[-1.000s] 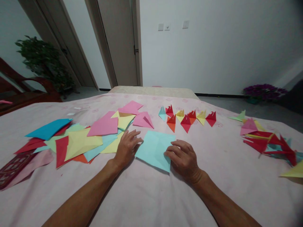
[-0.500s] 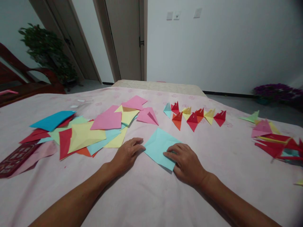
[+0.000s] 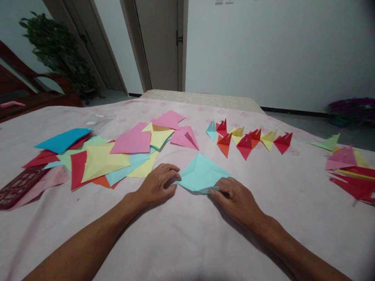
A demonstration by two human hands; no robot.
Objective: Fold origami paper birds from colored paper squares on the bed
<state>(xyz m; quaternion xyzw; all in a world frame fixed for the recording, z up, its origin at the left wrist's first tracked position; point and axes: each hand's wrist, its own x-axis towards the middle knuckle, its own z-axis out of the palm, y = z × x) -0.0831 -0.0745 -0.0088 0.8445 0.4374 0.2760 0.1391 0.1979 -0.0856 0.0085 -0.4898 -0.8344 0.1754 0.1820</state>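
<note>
A light-blue square of origami paper [image 3: 202, 171] lies in front of me with one corner pointing away. Its near edge is lifted and bends upward. My right hand [image 3: 234, 193] pinches that near corner between thumb and bent fingers. At the paper's left corner, my left hand [image 3: 161, 183] rests with loosely curved fingers, the thumb apart from them; the fingertips touch the corner. Just beyond the sheet lies a pink folded paper [image 3: 184, 137].
Coloured papers are heaped at left, a yellow sheet [image 3: 105, 162] on top, beside a dark red packet [image 3: 20, 187]. Several folded paper cranes, one red crane [image 3: 283, 142] among them, stand at the back right. More folded pieces, including a pink one [image 3: 344, 158], lie far right on the pink tablecloth [image 3: 181, 242].
My right hand has lifted the paper's near corner and bent it up and away, where the sheet lay flatter before. My left hand stays at the left corner. The view has tilted down slightly.
</note>
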